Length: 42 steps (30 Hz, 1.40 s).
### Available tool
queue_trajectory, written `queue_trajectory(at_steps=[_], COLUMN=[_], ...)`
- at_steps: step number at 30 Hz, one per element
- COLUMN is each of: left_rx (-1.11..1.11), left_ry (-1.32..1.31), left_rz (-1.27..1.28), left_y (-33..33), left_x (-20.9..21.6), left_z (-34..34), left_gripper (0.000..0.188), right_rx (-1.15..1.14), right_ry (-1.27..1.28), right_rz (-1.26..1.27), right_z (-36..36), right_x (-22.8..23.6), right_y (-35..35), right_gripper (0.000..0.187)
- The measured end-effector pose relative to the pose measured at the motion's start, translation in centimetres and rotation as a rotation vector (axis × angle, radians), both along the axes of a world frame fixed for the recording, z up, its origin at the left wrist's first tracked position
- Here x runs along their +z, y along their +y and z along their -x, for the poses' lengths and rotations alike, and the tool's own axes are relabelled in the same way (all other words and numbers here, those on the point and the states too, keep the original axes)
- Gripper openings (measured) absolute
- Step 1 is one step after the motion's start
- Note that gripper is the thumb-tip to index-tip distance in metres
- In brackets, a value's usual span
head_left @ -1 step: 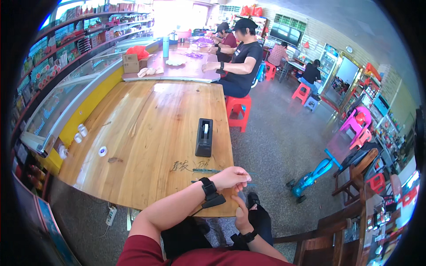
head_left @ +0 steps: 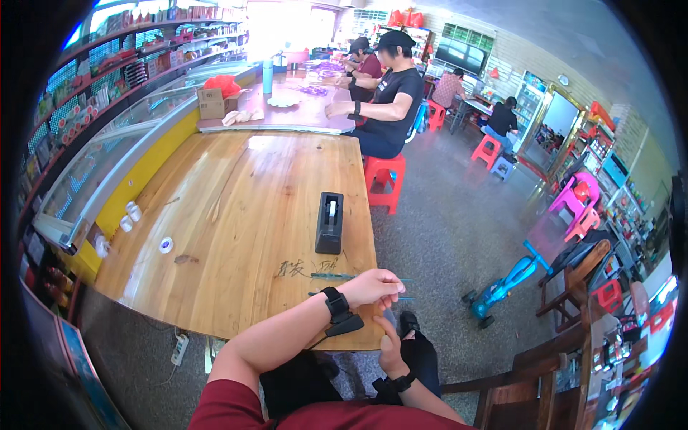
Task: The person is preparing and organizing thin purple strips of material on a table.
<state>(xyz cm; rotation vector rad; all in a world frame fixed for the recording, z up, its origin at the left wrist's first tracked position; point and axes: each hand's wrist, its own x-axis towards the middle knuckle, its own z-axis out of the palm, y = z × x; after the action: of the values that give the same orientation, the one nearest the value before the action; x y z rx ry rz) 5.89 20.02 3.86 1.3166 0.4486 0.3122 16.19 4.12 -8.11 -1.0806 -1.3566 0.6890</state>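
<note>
right hand [head_left: 391, 349] just under the tabletop [head_left: 236, 215] edge, fingers up, grip looks loose, can't tell if it holds anything | left hand [head_left: 373, 287] closed, pinching thin green strips [head_left: 337, 276] at the near edge, handy for both hands | black tape dispenser [head_left: 329, 223] just beyond, in reach | tape roll [head_left: 165, 245] off left

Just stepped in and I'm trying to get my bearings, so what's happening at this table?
A person sits at the near edge of a long wooden table. Their left hand rests at the table edge, pinching thin dark strips that lie there, while the right hand reaches up from below the edge toward them. A black tape dispenser stands just beyond, and a small tape roll lies farther left. At the far end, other people work seated.
</note>
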Motion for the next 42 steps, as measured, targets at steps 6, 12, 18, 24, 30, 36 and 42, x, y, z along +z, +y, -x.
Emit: queue_trajectory(at_steps=[6,12,18,24,30,36,42], left_rx=[0.031,0.143,0.286,0.284,0.228,0.216,0.191], left_ry=[-0.025,-0.134,-0.239,-0.233,-0.236,-0.264,-0.248], left_rz=[-0.027,-0.06,0.014,0.002,-0.023,0.021,0.029], left_y=[0.2,1.1,1.7,1.6,1.7,2.1,2.3], left_x=[1.8,3.1,3.6,3.6,3.1,2.9,2.0], left_z=[0.3,1.5,1.7,2.4,2.6,2.4,1.8], left_gripper=[0.021,0.022,0.02,0.02,0.021,0.023,0.022], right_rx=[0.002,-0.003,-0.046,-0.018,-0.028,-0.135,-0.224], right_ry=[0.014,-0.01,-0.012,0.124,0.181,0.219,0.106], right_rz=[0.001,-0.022,-0.033,0.029,0.029,0.001,-0.045], right_z=[0.3,0.4,0.7,1.9,2.3,2.8,2.4], right_x=[0.7,0.7,0.7,2.1,1.5,0.7,-0.2], right_y=[-0.4,-0.3,-0.4,-0.8,-0.7,-0.4,0.1], right_gripper=[0.055,0.048,0.047,0.048,0.052,0.061,0.065])
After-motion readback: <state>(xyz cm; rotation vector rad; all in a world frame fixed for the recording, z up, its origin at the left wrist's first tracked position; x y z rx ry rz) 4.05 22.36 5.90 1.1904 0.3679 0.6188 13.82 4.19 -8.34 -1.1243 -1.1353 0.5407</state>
